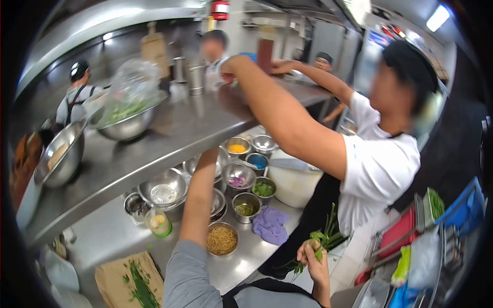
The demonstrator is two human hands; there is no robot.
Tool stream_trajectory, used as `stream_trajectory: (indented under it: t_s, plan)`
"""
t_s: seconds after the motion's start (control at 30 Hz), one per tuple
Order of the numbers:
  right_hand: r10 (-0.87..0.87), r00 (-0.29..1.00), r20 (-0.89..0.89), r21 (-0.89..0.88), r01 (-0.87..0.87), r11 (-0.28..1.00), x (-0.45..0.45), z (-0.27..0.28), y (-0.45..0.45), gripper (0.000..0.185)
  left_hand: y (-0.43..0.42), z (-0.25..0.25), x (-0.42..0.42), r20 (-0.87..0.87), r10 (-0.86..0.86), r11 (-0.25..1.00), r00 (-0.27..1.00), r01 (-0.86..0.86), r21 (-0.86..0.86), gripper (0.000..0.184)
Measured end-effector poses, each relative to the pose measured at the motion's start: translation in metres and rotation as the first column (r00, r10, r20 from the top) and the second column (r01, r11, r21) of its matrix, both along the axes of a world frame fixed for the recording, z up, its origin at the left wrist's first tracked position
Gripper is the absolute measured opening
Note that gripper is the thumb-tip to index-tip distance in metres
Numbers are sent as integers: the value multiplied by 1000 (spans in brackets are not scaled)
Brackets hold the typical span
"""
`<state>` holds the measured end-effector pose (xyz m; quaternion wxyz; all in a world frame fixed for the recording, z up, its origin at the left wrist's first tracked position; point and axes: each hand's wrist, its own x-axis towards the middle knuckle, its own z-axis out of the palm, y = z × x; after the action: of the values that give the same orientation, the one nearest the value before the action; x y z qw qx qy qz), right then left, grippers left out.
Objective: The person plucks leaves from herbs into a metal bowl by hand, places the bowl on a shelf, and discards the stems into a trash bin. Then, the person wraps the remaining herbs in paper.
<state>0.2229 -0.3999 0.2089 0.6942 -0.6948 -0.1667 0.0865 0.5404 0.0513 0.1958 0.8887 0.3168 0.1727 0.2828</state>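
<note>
My right hand [314,261] is closed around a bunch of leafy green stalks [328,237], held low beside my body. Stems stick out above the fist and leaves hang below it. My left forearm [199,200] reaches forward over the counter and passes beneath the steel shelf, whose edge hides the hand. Below that arm stands a bowl of thin, golden-brown strands [222,239]. Near it are a bowl of chopped green pieces in liquid [246,207] and a crumpled purple cloth [270,226]. Long green stems [141,285] lie on a tan board [110,272] at the front left.
Close on my right, a co-worker in a white shirt [380,169] stretches both arms over the steel shelf [174,141]. Steel bowls [123,128] stand on the shelf, one with bagged greens. Another bowl [238,175] holds purple pieces. A rack with trays [398,233] stands far right.
</note>
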Motion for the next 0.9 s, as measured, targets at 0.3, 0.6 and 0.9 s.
stream_trajectory:
  t_s: [0.3, 0.6, 0.9]
  plan:
    - [12, 1000, -1, 331, -11, 944, -31, -4, 23, 20, -256, -20, -307, 146, -897, 405, 417, 646, 646, 85]
    - [-99, 980, -171, 588, 182, 788, -92, -29, 7, 18, -309, -61, -426, -250, -919, 155, 304, 863, 481, 36]
    - [-319, 895, -313, 759, 437, 482, -135, -73, -116, 19, -413, -77, -451, -205, -967, -156, -150, 988, 11, 28]
